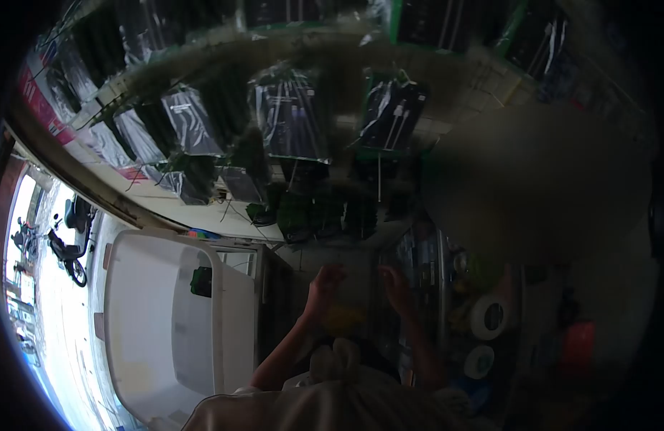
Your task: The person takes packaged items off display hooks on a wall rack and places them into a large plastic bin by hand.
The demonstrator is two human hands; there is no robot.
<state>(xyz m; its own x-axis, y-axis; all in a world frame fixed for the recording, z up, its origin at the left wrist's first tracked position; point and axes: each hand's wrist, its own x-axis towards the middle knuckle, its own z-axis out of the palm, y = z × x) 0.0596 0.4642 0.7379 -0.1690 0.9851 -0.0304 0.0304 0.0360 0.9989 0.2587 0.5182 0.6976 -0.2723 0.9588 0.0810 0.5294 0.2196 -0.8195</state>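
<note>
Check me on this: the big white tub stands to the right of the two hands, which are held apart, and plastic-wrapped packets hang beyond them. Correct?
Not quite: the head view shows the big white tub to the left of the left hand and right hand. The hands are held apart, and plastic-wrapped packets hang beyond them.

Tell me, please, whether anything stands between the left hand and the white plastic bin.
Yes: a framed cabinet stands beside the white plastic bin, on the side toward the left hand. Whether the hand is above the cabinet's top, I cannot tell.
</note>
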